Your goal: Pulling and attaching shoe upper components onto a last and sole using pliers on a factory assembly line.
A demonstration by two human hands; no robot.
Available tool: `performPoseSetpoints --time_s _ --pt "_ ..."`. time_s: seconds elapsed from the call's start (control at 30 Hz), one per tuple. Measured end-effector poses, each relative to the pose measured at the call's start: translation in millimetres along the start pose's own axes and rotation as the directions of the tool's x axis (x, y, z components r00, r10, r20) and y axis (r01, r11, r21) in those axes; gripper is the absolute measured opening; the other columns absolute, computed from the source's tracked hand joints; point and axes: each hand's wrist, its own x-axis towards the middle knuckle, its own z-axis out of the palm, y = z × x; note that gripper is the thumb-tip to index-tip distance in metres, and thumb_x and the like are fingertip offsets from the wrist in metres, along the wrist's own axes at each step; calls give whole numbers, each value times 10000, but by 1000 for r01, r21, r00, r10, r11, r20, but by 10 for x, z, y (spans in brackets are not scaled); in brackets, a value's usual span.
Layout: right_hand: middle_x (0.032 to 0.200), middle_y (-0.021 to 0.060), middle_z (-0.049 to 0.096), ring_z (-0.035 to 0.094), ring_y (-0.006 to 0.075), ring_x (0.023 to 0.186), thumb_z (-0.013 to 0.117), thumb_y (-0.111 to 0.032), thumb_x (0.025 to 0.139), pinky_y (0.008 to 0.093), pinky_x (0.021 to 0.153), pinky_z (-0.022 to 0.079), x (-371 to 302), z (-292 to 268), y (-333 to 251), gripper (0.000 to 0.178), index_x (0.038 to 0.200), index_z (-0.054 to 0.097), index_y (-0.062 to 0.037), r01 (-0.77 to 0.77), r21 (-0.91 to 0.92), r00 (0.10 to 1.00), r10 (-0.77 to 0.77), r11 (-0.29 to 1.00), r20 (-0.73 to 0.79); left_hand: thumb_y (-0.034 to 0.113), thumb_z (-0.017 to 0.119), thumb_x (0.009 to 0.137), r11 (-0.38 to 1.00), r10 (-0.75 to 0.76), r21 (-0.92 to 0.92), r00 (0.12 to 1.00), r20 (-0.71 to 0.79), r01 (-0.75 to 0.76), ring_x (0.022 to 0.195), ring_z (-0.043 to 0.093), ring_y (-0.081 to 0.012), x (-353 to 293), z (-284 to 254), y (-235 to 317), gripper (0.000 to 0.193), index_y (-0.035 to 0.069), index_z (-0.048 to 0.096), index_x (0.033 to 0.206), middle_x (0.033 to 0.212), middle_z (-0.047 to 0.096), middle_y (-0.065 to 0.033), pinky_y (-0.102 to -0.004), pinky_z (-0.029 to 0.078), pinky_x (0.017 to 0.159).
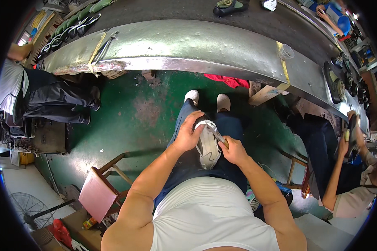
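Note:
A pale grey-white shoe with a dark opening rests over my lap, its rounded end toward my body. My left hand is closed around its far left side, with the thumb along the upper. From the right, my right hand grips a slim metal hand tool with a yellowish handle. The tool's metal part lies against the right side of the shoe near the opening; its exact kind cannot be made out.
A metal-edged bench curves across ahead, with pliers-like tools, a clear cup and a dark shoe on it. A pink-seated chair stands left behind me. Co-workers sit at both sides; the right one handles a dark shoe.

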Motion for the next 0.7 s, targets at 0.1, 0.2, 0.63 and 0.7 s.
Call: performPoseSetpoints --time_s 0.1,0.2,0.63,0.7 --pt "819 222 678 669 420 752 668 -192 930 462 661 537 -50 137 125 231 1039 627 7 49 0 993 -48 999 -108 46 619 947 1000 6 -6 1000 16 -6 1309 514 -319 20 21 -10 398 14 528 1334 1373 549 -194 -380 380 1108" --pt "851 225 681 671 414 779 663 -203 934 470 684 538 -119 135 155 243 1063 621 -2 73 -9 984 -73 997 -164 37 625 947 1000 -13 3 998 58 13 1313 501 -274 8 66 18 438 35 509 1370 1385 539 -150 -362 375 1110" --pt "912 194 652 664 361 809 603 -120 933 436 699 518 -640 -828 -541 218 1105 563 8 -19 121 933 -25 993 358 89 697 928 865 -265 -418 960 92 279 1200 554 -198 -139 37 419 643 30 369 1478 1344 543 -118 -334 451 1023" --pt "888 140 643 633 274 750 645 -89 907 354 686 498 -901 -881 -533 265 1154 583 -14 69 221 978 -110 973 178 70 730 892 932 -152 -326 987 51 160 1278 536 -243 -228 -40 667 724 8 326 1490 1417 503 -167 -369 435 1063"
